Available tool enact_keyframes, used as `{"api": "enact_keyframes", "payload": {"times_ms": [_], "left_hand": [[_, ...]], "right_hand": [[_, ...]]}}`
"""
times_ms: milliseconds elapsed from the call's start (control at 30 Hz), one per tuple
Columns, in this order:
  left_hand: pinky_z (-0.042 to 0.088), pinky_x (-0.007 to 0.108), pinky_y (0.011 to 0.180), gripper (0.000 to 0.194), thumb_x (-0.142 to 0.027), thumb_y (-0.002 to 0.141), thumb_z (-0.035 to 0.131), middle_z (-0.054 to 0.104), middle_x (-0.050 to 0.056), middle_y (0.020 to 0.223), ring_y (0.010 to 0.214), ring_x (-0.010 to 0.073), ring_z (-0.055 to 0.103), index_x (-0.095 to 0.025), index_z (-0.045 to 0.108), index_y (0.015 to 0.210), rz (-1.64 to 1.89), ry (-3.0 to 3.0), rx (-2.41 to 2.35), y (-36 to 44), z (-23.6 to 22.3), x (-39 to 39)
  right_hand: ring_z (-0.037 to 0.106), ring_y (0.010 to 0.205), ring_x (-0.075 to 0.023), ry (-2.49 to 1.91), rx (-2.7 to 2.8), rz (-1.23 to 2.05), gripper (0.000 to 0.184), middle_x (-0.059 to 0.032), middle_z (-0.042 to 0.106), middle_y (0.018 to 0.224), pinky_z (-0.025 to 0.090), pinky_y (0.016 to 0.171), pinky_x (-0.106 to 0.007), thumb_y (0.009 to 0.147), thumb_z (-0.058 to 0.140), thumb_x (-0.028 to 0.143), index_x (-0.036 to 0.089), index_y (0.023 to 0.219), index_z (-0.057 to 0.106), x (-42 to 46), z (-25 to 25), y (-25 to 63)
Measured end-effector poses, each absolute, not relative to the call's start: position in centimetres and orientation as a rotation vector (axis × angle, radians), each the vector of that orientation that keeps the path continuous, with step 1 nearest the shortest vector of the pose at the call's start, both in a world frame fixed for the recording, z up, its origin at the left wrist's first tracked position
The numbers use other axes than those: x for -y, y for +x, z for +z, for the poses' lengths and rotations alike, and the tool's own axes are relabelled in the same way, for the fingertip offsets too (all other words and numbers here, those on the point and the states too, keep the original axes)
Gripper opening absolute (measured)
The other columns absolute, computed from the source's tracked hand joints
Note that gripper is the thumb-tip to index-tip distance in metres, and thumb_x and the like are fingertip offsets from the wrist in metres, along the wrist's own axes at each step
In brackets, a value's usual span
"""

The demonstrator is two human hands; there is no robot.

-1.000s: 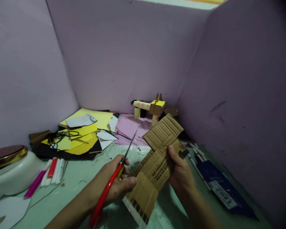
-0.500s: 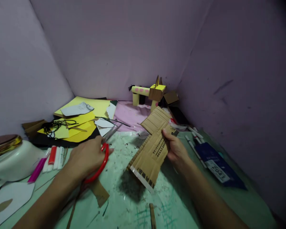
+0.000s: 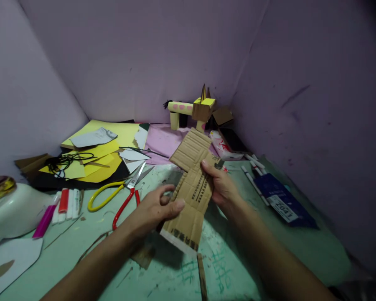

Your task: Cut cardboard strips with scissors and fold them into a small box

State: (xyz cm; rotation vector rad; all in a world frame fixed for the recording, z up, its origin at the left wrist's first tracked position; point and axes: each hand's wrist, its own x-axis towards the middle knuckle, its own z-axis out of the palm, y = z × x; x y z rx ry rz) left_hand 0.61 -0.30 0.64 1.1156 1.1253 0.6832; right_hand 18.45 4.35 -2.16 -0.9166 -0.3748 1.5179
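A piece of brown cardboard (image 3: pixel 192 190), creased and printed with dark characters, is held tilted above the table in the middle. My right hand (image 3: pixel 222 182) grips its right edge, thumb on the front face. At the lower left edge is my left hand (image 3: pixel 158 209), its thumb over the front and its other fingers partly hidden behind. Left of that hand lie scissors (image 3: pixel 132 183) with one yellow and one red handle, blades apart. A cardboard scrap (image 3: pixel 144 256) rests beneath my left forearm, and a narrow cardboard strip (image 3: pixel 201 276) lies near the front.
Yellow paper sheets (image 3: pixel 108 169) and black cord (image 3: pixel 61 164) pile up at the back left. Markers (image 3: pixel 63 201) lie by a white rounded object (image 3: pixel 19 209). A yellow, pink-spotted cardboard animal (image 3: pixel 181 108) stands at the back. To the right is a blue packet (image 3: pixel 282 200).
My left hand has let go of the scissors, now lying on the table, and has moved right onto the cardboard. My right hand keeps its hold. The view has shifted slightly.
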Motion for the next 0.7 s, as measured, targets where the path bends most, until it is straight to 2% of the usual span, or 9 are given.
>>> {"api": "enact_keyframes", "payload": {"times_ms": [100, 200, 267, 333, 433, 567, 700], "left_hand": [[0.051, 0.034, 0.065, 0.058, -0.031, 0.060, 0.078, 0.072, 0.008, 0.077, 0.071, 0.0251, 0.068, -0.011, 0.056, 0.111, 0.632, 0.938, -1.032, 1.1, -0.5, 0.3], [0.052, 0.031, 0.063, 0.043, -0.022, 0.057, 0.080, 0.072, 0.006, 0.072, 0.067, 0.0223, 0.068, -0.011, 0.063, 0.096, 0.619, 0.931, -1.043, 0.9, -0.8, 0.1], [0.053, 0.029, 0.062, 0.041, -0.021, 0.056, 0.080, 0.072, 0.006, 0.073, 0.067, 0.0208, 0.067, -0.011, 0.063, 0.092, 0.593, 0.926, -1.029, 0.9, -0.9, 0.2], [0.051, 0.025, 0.050, 0.039, -0.023, 0.056, 0.079, 0.070, 0.006, 0.069, 0.057, 0.0175, 0.065, -0.010, 0.064, 0.090, 0.542, 0.927, -1.006, 1.0, -1.2, 0.3], [0.041, 0.018, 0.032, 0.037, -0.029, 0.059, 0.075, 0.067, 0.004, 0.061, 0.042, 0.0130, 0.058, -0.009, 0.063, 0.087, 0.510, 0.948, -0.982, 1.2, -1.9, 0.5], [0.038, 0.016, 0.029, 0.032, -0.029, 0.060, 0.072, 0.065, 0.001, 0.055, 0.039, 0.0111, 0.055, -0.010, 0.061, 0.083, 0.575, 0.980, -0.988, 1.2, -2.2, 0.6], [0.038, 0.015, 0.028, 0.032, -0.029, 0.059, 0.071, 0.064, 0.000, 0.053, 0.037, 0.0105, 0.054, -0.011, 0.059, 0.082, 0.613, 0.996, -1.011, 1.0, -1.9, 0.7]], "right_hand": [[0.069, 0.058, -0.0195, -0.917, 0.368, 1.541, 0.013, -0.0021, 0.074, 0.067, 0.058, 0.072, -0.035, 0.076, 0.061, 0.013, 0.015, 0.086, 0.067, -4.3, -2.0, 18.0], [0.069, 0.055, -0.0184, -0.932, 0.333, 1.560, 0.010, -0.0017, 0.073, 0.063, 0.058, 0.070, -0.033, 0.077, 0.059, 0.009, 0.014, 0.081, 0.066, -4.8, -2.3, 18.0], [0.069, 0.055, -0.0189, -0.941, 0.305, 1.591, 0.011, -0.0024, 0.072, 0.060, 0.058, 0.069, -0.033, 0.078, 0.056, 0.007, 0.014, 0.078, 0.066, -5.4, -2.6, 18.2], [0.069, 0.056, -0.0198, -0.947, 0.283, 1.632, 0.013, -0.0039, 0.072, 0.057, 0.058, 0.069, -0.034, 0.080, 0.053, 0.007, 0.012, 0.076, 0.065, -5.9, -2.9, 18.4], [0.069, 0.056, -0.0195, -0.942, 0.261, 1.690, 0.017, -0.0041, 0.070, 0.053, 0.058, 0.069, -0.033, 0.083, 0.050, 0.008, 0.012, 0.074, 0.064, -6.2, -3.2, 18.4], [0.070, 0.065, -0.0205, -0.858, 0.269, 1.781, 0.023, -0.0055, 0.070, 0.056, 0.057, 0.073, -0.035, 0.088, 0.045, 0.016, 0.012, 0.076, 0.064, -5.9, -2.8, 18.3], [0.069, 0.080, -0.0226, -0.708, 0.304, 1.834, 0.028, -0.0082, 0.073, 0.071, 0.055, 0.079, -0.039, 0.090, 0.040, 0.024, 0.013, 0.085, 0.065, -5.5, -2.2, 18.5]]}}
